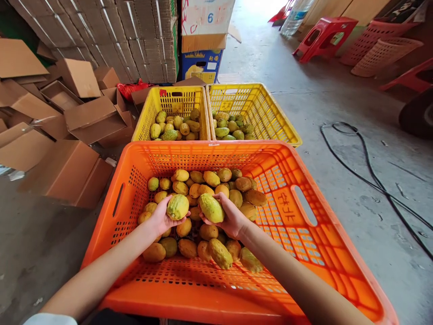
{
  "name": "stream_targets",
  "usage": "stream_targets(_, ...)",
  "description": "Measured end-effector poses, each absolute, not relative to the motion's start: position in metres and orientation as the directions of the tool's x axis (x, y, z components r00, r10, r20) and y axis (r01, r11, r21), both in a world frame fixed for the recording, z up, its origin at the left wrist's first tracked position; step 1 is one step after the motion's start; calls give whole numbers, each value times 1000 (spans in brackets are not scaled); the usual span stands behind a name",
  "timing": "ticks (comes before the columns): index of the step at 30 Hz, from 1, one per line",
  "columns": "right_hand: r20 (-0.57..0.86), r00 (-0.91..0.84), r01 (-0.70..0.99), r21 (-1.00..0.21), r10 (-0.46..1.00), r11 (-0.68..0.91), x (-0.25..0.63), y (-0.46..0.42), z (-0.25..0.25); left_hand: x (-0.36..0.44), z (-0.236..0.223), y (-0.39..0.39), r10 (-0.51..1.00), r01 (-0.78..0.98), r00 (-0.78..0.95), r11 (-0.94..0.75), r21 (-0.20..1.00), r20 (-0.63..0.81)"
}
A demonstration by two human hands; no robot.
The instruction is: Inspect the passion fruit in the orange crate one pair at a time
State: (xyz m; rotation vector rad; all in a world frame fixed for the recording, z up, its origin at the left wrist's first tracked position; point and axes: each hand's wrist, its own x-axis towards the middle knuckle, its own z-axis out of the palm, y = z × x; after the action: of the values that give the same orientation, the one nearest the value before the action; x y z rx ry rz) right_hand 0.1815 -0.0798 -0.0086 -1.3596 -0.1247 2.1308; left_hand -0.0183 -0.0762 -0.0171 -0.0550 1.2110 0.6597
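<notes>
An orange plastic crate (pixel 304 253) right in front of me holds several yellow-green and brown oval fruits. My left hand (pixel 162 220) is cupped palm-up around one yellow-green fruit (pixel 177 206) above the pile. Beside it, my right hand (pixel 232 218) holds a longer yellow-green fruit (pixel 211 207) the same way. The two held fruits sit close together over the middle of the crate.
Behind the orange crate stand two yellow crates, the left one (pixel 145 118) and the right one (pixel 280 122), each with some fruit. Brown cardboard boxes (pixel 67 167) lie scattered at left. A black cable (pixel 368 176) snakes over the concrete floor at right; red stools (pixel 324 36) stand farther back.
</notes>
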Motion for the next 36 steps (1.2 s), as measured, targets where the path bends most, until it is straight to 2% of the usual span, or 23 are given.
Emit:
stream_targets(6,-673,-198,-395,-611,713,-686,179,-85,-3,-18,-14,-76,439,-534,195,797,281,-877)
stream_targets(9,-627,-187,-406,-652,756,-641,179,-86,-4,-17,-12,-76,447,-504,231,815,287,-864)
stream_targets(14,-691,-187,-467,-562,698,-682,180,-83,-8,-16,-15,-78,520,-432,229,812,393,-823)
stream_targets(20,-744,-236,-508,-453,625,-732,178,-82,-2,-16,-22,-80,590,-441,172,762,474,-789)
stream_targets(26,-771,-271,-533,-379,577,-756,176,-80,5,-13,-17,-81,591,-498,117,730,468,-798)
stream_targets(32,-768,-317,-508,-358,556,-784,176,-78,5,-15,-17,-78,555,-595,227,730,337,-801)
stream_targets(36,-779,-302,-521,-347,549,-780,177,-80,3,-16,-19,-77,533,-625,210,718,307,-819)
